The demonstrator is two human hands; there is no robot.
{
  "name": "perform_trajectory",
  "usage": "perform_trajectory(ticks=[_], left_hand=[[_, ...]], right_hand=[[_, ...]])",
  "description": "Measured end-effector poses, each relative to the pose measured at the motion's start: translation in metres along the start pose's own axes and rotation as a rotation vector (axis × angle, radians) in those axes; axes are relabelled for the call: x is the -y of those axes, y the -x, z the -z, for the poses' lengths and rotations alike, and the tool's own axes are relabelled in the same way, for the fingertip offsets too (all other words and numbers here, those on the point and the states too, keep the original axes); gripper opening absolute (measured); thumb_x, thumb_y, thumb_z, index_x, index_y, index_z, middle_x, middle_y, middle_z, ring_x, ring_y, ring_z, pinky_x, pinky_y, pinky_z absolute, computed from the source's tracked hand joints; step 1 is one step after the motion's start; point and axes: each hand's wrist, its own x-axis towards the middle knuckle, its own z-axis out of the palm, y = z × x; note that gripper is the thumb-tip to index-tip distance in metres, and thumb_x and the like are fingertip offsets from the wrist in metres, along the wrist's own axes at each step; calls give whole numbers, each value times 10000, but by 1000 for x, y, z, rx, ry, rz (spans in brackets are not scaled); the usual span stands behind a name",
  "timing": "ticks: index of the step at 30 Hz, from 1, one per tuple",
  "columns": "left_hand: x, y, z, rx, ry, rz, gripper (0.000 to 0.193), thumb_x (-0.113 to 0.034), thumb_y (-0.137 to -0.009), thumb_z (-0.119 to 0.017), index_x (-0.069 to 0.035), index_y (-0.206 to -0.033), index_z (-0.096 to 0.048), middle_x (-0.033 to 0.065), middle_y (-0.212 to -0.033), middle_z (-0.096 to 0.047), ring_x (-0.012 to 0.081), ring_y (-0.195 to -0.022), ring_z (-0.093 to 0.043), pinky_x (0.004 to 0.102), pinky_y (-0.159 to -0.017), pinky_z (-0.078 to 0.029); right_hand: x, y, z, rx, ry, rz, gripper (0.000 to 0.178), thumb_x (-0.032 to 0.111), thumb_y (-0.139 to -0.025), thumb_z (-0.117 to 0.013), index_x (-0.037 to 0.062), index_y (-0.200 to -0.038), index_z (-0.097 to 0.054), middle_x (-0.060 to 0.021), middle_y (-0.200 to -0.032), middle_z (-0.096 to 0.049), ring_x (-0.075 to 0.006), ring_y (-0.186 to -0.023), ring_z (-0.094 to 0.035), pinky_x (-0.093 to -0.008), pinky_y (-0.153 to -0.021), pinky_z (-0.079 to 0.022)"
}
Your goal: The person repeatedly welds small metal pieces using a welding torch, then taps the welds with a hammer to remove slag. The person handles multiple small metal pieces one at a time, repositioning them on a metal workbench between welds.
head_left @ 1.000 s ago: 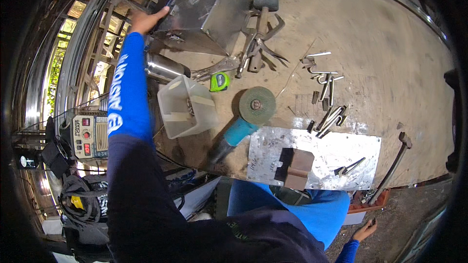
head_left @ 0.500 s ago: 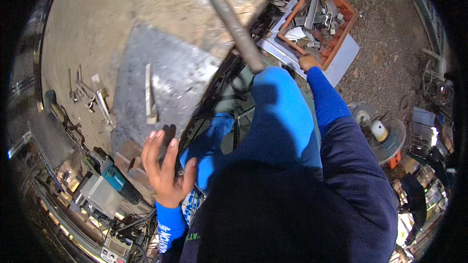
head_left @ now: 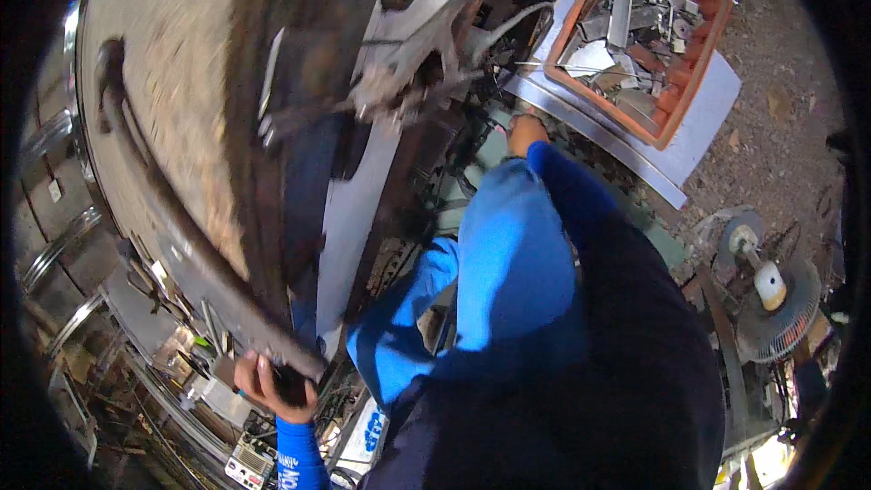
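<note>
A long, bent metal bar (head_left: pixel 195 227) slants across the left, its near end at my left hand (head_left: pixel 277 390). The fingers of that hand curl against the bar's end, the thumb on the other side. My right hand (head_left: pixel 526 134) is closed in a fist just beyond my blue-trousered knee (head_left: pixel 508 254). What it holds, if anything, is hidden. Ahead of my left leg, blurred dark and pale metal parts (head_left: pixel 399 82) stretch over the work surface (head_left: pixel 172 0); their exact shape cannot be made out.
An orange crate (head_left: pixel 676 113) of metal scraps rests on a white sheet (head_left: pixel 703 118) at far right. Right of me stands a fan (head_left: pixel 785 322) with a round guard. A power unit (head_left: pixel 249 467) and cluttered tools lie lower left. Gravelly ground (head_left: pixel 762 91) borders the crate.
My left hand, earlier spread and raised, has moved down and left to the bar's end. The bar has swung left. My right hand has left the crate's edge for my knee. The view has shifted.
</note>
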Motion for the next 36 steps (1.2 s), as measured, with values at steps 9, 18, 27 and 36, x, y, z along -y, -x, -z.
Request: perform_trajectory(ticks=[9, 18, 27, 36], left_hand=[[103, 158, -3, 21, 559, 493, 661, -294, -1045, -636, -217, -1643, -364, 108, -1640, -453, 275, -1313, -587, 433, -985, -567], [30, 61, -9, -75, 97, 21, 838, -409, -903, -745, -111, -1621, -432, 258, -1565, -458, 452, -1401, -459, 622, -1155, -381], [-31, -42, -15, -139, 138, -7, 653, -72, -767, -825, -109, -1401, -676, 148, -1389, -654, 388, -1226, -610, 516, -1041, -500], [-90, -13, -45, -731, 595, 56, 503, 35, -781, -764, -48, -1273, -703, 161, -1194, -739, 360, -1062, -715, 457, -901, -575]], right_hand=[[23, -49, -57, 481, 152, -24, 509, 271, -975, -634, 35, -1426, -637, -190, -1426, -687, -385, -1330, -649, -626, -1159, -429], [16, -43, -21, 455, 269, 96, 353, 220, -861, -714, 84, -1183, -765, -224, -1288, -726, -418, -1269, -658, -629, -1031, -524], [58, 46, 155, -29, 482, 722, 243, 139, -824, -683, 120, -1048, -778, -102, -1074, -762, -341, -1096, -678, -483, -902, -537], [206, 163, 334, -221, 406, 1301, 496, 43, -660, -780, 106, -1150, -749, -77, -1002, -659, -320, -961, -588, -438, -831, -467]])
